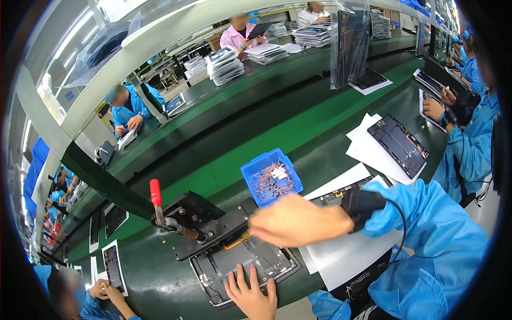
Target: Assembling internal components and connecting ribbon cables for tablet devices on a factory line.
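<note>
My left hand (pixel 252 295) lies with its fingers spread on the lower edge of an opened tablet housing (pixel 234 266), which shows dark inner parts and an orange flex cable (pixel 238 242). The upper edge of this housing sits under the black bar of a toggle clamp fixture (pixel 213 234), whose red handle (pixel 155 193) stands upright. Over the right end of that bar is my right hand (pixel 298 220), blurred by motion. Its fingers point left and its fingertips are smeared, so any small thing in them cannot be made out. A black band (pixel 364 209) wraps the right wrist.
Just beyond my right hand stands a blue bin (pixel 270 176) of small parts with thin reddish leads. Another opened housing (pixel 399 145) rests on white sheets at right. Co-workers in blue sit on both sides, and a bagged dark panel (pixel 349 48) hangs ahead.
</note>
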Demonstrator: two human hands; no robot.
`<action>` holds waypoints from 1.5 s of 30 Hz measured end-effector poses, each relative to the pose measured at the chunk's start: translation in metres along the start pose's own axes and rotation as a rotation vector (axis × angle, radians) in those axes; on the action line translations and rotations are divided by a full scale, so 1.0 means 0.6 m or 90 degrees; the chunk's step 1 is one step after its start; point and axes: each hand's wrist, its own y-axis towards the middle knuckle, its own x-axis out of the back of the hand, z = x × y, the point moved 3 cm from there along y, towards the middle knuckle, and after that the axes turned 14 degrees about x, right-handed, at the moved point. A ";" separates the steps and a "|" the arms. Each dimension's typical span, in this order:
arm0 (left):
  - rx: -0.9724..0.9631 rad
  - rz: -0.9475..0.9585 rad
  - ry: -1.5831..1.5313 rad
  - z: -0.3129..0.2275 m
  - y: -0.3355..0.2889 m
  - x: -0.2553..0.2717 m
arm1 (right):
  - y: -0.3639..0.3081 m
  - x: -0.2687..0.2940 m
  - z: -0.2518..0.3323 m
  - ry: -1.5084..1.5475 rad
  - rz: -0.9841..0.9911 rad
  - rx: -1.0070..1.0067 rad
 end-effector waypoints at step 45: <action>-0.053 -0.427 -0.197 0.037 0.037 0.099 | 0.200 -0.091 0.069 0.100 -0.161 0.343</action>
